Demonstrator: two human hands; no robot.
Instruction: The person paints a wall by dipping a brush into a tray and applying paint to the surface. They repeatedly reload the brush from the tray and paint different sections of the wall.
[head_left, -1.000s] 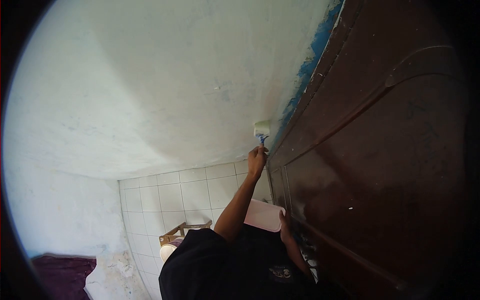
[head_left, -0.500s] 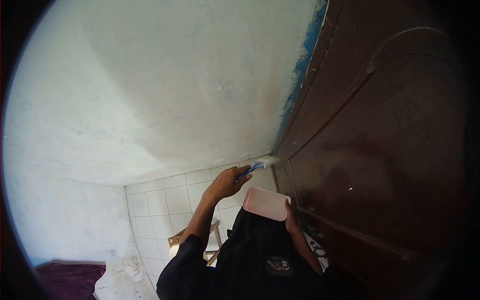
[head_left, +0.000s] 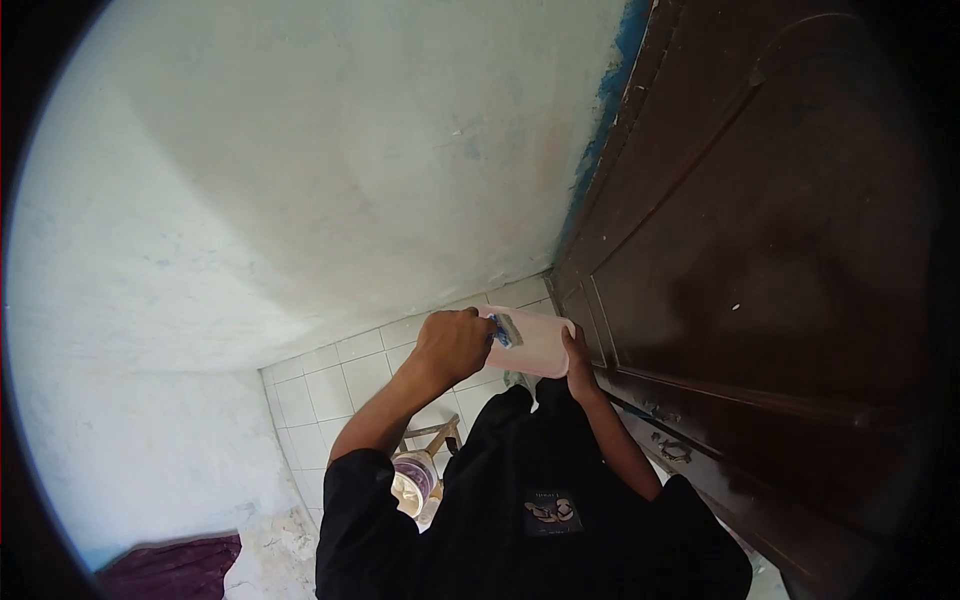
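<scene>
My left hand (head_left: 450, 348) is closed around a paintbrush (head_left: 508, 331) with a blue handle, its pale bristles lowered over a shallow pinkish-white plastic tub (head_left: 540, 338). The fingers partly hide the handle and the tub's left end. My right hand (head_left: 579, 362) grips the tub by its right edge, thumb over the rim. Brush and tub are in front of my body, near the corner where the pale wall (head_left: 350, 170) meets a dark brown wooden door (head_left: 760, 260).
A strip of blue paint (head_left: 607, 110) runs along the door frame. Below my left arm, a bucket (head_left: 412, 482) with whitish contents stands by a wooden stool (head_left: 445, 432) on white floor tiles (head_left: 365, 378). Purple cloth (head_left: 175, 568) hangs at the lower left.
My left hand has drawn the paintbrush back from the wall corner and down over the tub. My right hand has raised the tub, and the view has shifted slightly.
</scene>
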